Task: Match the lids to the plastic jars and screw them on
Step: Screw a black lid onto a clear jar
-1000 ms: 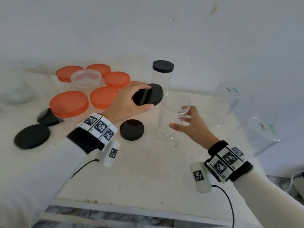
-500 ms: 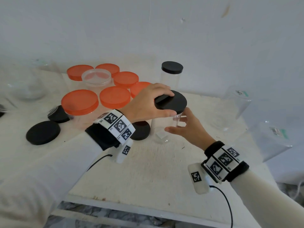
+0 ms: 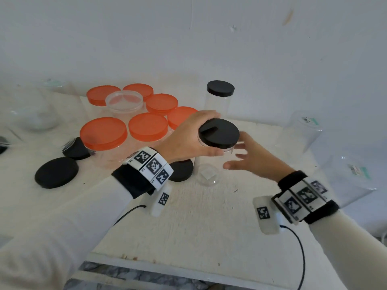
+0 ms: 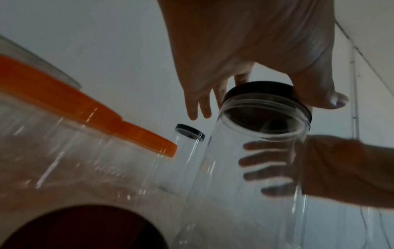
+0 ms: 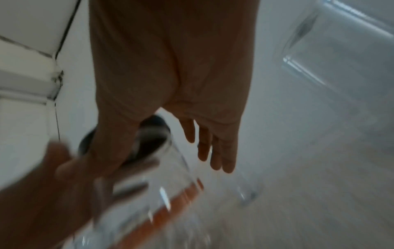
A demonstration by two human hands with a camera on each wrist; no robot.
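Lid [image 3: 218, 133] in black sits flat on the mouth of the clear jar [image 3: 206, 168], which stands upright at the table's centre with its long axis vertical and its mouth up. Our left hand [image 3: 188, 139] grips the lid by its rim, thumb on the near edge and fingers curled over the far edge. Our right hand [image 3: 253, 159] is at 3 o'clock of the jar, fingers spread and loose beside its wall (the left wrist view shows them behind the clear plastic; we cannot tell if they touch). Half a second ago the lid was near the mouth and the right hand closer round the jar; a second ago the lid was tilted on edge in our left hand. We count six orange lids [image 3: 103, 132] at 10 o'clock, one capped jar [image 3: 219, 97] at 12 o'clock, and three loose black lids [image 3: 56, 172] at 9 o'clock on the table [image 3: 188, 227].
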